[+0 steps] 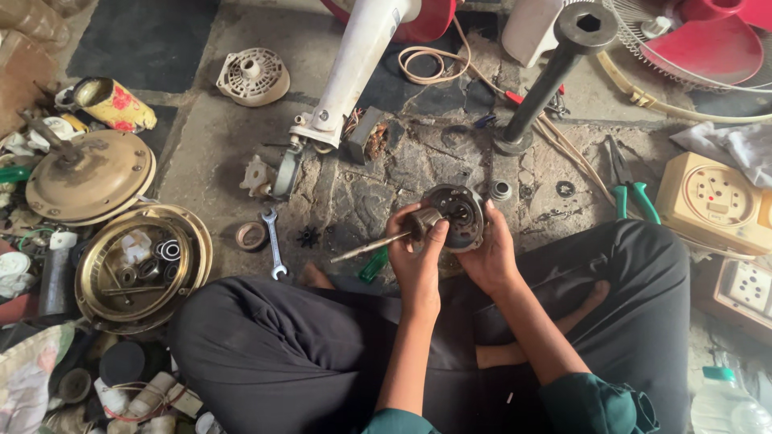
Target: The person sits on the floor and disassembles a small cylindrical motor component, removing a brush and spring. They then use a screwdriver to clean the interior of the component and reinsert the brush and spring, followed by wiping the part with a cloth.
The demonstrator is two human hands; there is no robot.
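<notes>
I sit cross-legged on a stone floor. My left hand grips a small metal rotor whose long thin shaft sticks out to the left. My right hand cups a round dark motor housing from the right and behind. The rotor's end sits against the open face of the housing. Both hands are held just above my knees.
A spanner, a tape ring and a green-handled screwdriver lie near my left knee. Brass fan covers full of small parts are at left. A black pipe on a base, green pliers, beige socket boxes and a fan grille are at right.
</notes>
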